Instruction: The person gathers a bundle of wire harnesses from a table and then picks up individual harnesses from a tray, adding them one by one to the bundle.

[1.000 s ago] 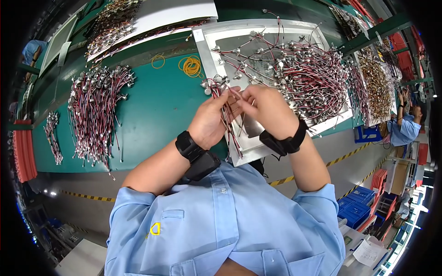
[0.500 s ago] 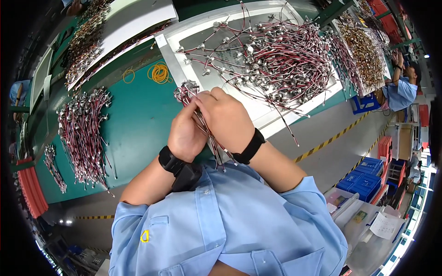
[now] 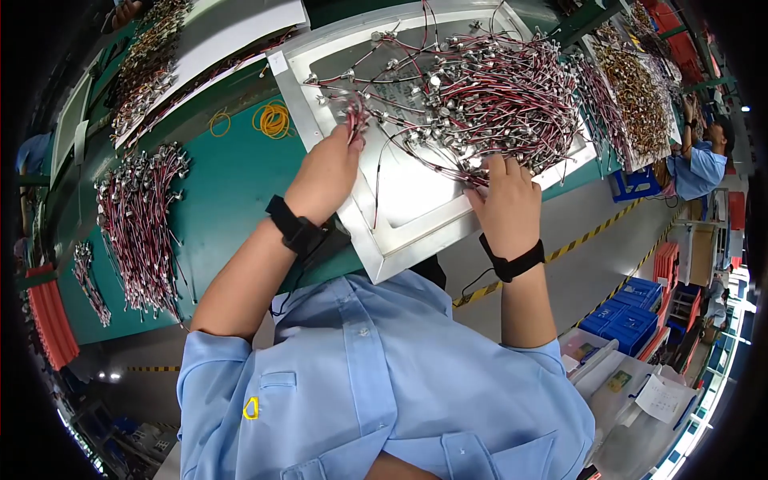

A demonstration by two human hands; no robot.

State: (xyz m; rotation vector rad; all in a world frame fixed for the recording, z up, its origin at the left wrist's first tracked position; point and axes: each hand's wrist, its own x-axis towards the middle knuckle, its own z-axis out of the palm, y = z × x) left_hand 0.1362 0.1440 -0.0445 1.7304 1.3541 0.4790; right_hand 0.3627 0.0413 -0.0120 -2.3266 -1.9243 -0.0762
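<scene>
My left hand (image 3: 326, 174) is closed around a small bundle of red and black wire leads (image 3: 354, 122); their silvery metal ends stick out above the fingers, over the left rim of a white-framed tray (image 3: 416, 246). Farther right, my right hand (image 3: 507, 204) touches the near edge of a big tangled pile of the same wire leads (image 3: 512, 104) in that tray. Its fingers bend over the wires and its thumb stands apart from them.
On the green table (image 3: 232, 192) lie a large sorted bundle of leads (image 3: 140, 232), a smaller bundle (image 3: 91, 284) and yellow rubber bands (image 3: 274, 120). More leads (image 3: 632, 104) lie beyond the tray. A co-worker (image 3: 696, 164) is at far right. Blue crates (image 3: 620, 326) stand on the floor.
My hands were together over the bundle and have parted. The left hand moved slightly up with the bundle; the right hand went right to the pile.
</scene>
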